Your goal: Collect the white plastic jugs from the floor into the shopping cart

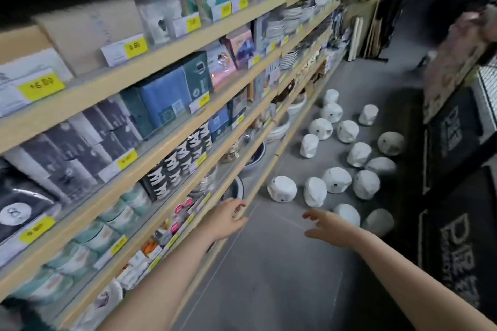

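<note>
A: Hands?
B: Both arms stretched forward, palms down. Left hand (228,219) at 11 o'clock by the shelf edge (258,191), fingers spread, empty. Right hand (326,227) at 1, fingers loosely splayed, empty.
A: Jugs?
B: White jugs (336,180) scattered on the grey floor (269,263) beyond, 12 to 2

Grey floor (269,277), wooden shelving (161,54) (stocked), black mats (454,258)

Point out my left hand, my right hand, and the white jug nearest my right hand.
Left hand (228,219), head view, back of the hand.
Right hand (326,228), head view, back of the hand.
White plastic jug (347,214), head view, its rounded upper side.
</note>
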